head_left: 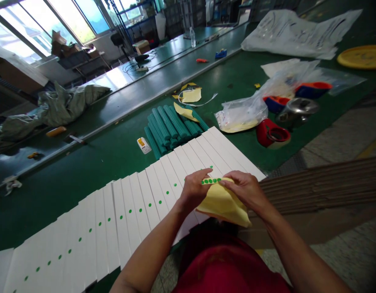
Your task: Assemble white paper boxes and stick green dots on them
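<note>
My left hand [195, 186] is closed at the left end of a yellow sheet of green dot stickers [226, 203]. Its index finger stretches out over the white boxes, the tip beside a green dot [211, 167]. Under the palm, the other fingers are hidden. My right hand [244, 188] pinches the same sheet at its right end, thumb and fingers together. A row of green stickers shows along the bent top edge between both hands, and the sheet hangs down below. Overlapping flat white boxes [129, 232] lie beneath, many with one green dot each.
Behind the boxes are stacked green ribbed rods [169, 126] and a small white-and-yellow object [144, 145]. A red ring-shaped part [271, 133], a metal part [300, 108] and plastic bags [245, 112] lie at right. A yellow round lid [363, 56] sits farther back.
</note>
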A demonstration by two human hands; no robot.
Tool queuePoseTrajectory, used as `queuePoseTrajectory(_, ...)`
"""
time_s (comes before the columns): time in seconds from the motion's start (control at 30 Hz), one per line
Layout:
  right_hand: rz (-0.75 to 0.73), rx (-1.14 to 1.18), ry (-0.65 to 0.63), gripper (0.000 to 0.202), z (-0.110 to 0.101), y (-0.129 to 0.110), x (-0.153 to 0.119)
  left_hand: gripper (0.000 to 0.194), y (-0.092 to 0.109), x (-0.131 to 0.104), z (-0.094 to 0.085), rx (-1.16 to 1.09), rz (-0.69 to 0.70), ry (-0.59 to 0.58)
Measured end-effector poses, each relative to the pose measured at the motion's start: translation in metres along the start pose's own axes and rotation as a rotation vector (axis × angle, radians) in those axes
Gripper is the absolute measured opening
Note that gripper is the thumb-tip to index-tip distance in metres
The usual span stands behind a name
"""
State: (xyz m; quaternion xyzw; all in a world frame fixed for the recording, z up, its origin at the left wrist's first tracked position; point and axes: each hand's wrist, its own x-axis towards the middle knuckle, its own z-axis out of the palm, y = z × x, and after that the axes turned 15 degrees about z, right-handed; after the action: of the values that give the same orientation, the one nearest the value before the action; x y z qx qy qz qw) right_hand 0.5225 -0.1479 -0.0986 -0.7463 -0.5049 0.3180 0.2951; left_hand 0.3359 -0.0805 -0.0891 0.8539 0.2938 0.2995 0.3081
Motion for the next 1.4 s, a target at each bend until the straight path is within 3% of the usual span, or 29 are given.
queuePoseTrajectory(0.17,0.189,0.169,-0.084,0.027,-0.001,0.003,-0.003,0.063,-0.001,-0.003,-0.008,-0.656,-0.368,0.005)
queuePoseTrajectory(0.3,0.258,0.295,-0.178,0.03,-0.001,-0.001,-0.004,0.048,-0.003,-0.006,-0.005,-0.688,-0.488,0.161)
queuePoseTrajectory(0.47,0.29,0.442,-0.256,0.029,-0.001,-0.005,-0.002,0.038,-0.006,-0.007,-0.001,-0.658,-0.493,0.2)
queuePoseTrajectory(0.63,0.182,0.391,-0.174,0.025,0.001,-0.006,-0.001,0.034,-0.007,-0.008,0.0,-0.693,-0.502,0.241)
queuePoseTrajectory(0.77,0.136,0.329,-0.156,0.027,0.001,-0.007,-0.003,0.04,-0.008,-0.009,-0.002,-0.594,-0.476,0.165)
queuePoseTrajectory(0.9,0.139,0.299,-0.157,0.03,0.002,-0.009,-0.007,0.057,-0.006,-0.006,-0.006,-0.324,-0.307,0.067)
queuePoseTrajectory(0.97,0.13,0.281,-0.15,0.031,0.003,-0.01,-0.008,0.049,-0.003,-0.005,-0.007,-0.283,-0.266,0.005)
queuePoseTrajectory(1.1,0.119,0.263,-0.147,0.033,0.005,-0.012,-0.009,0.033,0.0,-0.003,-0.007,-0.263,-0.31,-0.003)
queuePoseTrajectory(1.27,0.187,0.34,-0.212,0.021,0.002,-0.017,-0.011,0.031,-0.002,-0.006,-0.004,-0.356,-0.388,0.05)
queuePoseTrajectory(1.4,0.205,0.371,-0.189,0.022,0.003,-0.019,-0.011,0.03,-0.003,-0.007,0.0,-0.446,-0.443,0.073)
